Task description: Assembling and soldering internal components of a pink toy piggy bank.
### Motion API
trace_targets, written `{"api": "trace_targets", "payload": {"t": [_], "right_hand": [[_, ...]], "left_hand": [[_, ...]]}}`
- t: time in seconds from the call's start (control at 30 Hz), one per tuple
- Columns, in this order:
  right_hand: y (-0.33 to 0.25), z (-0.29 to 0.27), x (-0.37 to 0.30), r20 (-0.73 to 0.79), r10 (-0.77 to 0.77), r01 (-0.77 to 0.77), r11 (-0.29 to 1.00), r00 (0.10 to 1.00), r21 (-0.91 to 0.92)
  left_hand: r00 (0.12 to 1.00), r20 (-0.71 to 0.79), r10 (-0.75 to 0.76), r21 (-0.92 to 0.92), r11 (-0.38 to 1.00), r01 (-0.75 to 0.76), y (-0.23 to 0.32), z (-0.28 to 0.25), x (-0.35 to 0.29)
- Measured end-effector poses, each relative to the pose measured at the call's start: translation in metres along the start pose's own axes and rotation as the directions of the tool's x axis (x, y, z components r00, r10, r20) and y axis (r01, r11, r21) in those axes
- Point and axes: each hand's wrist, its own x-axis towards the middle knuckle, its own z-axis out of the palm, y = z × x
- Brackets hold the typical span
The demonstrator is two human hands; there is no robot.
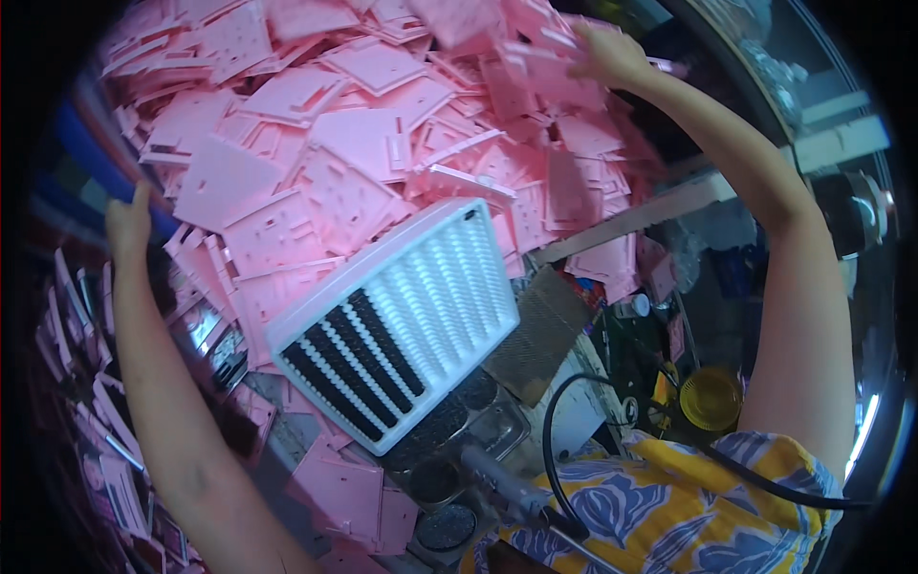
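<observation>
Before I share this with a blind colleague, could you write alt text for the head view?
A person's right hand is at the far right of a big heap of pink panels, the left hand beside a blue edge. Nearer lies a white tray with black rows.

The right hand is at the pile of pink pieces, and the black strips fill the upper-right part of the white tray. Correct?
Not quite: the head view shows the black strips in the lower-left part of the white tray, not the upper-right. The right hand is at the pile of pink pieces, as stated.
</observation>
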Motion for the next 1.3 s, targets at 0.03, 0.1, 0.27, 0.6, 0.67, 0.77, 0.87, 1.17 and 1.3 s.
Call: {"api": "trace_targets", "payload": {"t": [0.03,0.1,0.27,0.6,0.67,0.77,0.87,1.17,1.3], "right_hand": [[0.014,0.009,-0.011,0.112,0.06,-0.052,0.995,0.992,-0.08],[0.051,0.028,-0.029,0.399,0.234,-0.167,0.966,0.887,-0.195],[0.108,0.08,-0.035,0.748,0.577,-0.325,0.812,0.328,-0.484],[-0.111,0.018,0.109,0.074,-0.192,0.205,0.946,0.979,-0.251],[-0.187,-0.004,0.149,-0.228,-0.304,0.312,0.95,0.925,-0.001],[-0.331,-0.023,0.198,-0.507,-0.322,0.479,0.851,0.799,0.215],[-0.401,-0.056,0.229,-0.818,-0.111,0.595,0.742,0.564,0.309],[-0.495,-0.102,0.268,-0.474,-0.157,0.411,0.764,0.866,0.498],[-0.469,-0.092,0.263,-0.488,-0.299,0.509,0.77,0.82,0.384]], "left_hand": [[1.0,-0.005,-0.005,-0.018,1.0,0.005,0.003,-0.001,-0.002],[1.0,0.0,0.018,-0.01,1.0,-0.018,0.001,0.007,0.003],[0.999,0.04,0.017,-0.03,0.999,-0.016,-0.002,0.009,0.005],[0.995,-0.075,-0.062,-0.08,0.995,0.056,0.07,-0.013,-0.033],[0.994,-0.096,-0.056,-0.114,0.992,0.045,0.076,-0.015,-0.039],[0.988,-0.111,-0.11,-0.069,0.992,0.103,0.061,-0.033,-0.048],[0.989,-0.139,-0.058,-0.116,0.992,0.042,0.076,-0.017,-0.045],[0.984,-0.119,-0.134,-0.061,0.99,0.127,0.09,-0.02,-0.047],[0.984,-0.105,-0.146,-0.114,0.985,0.134,0.082,-0.028,-0.052]]}}
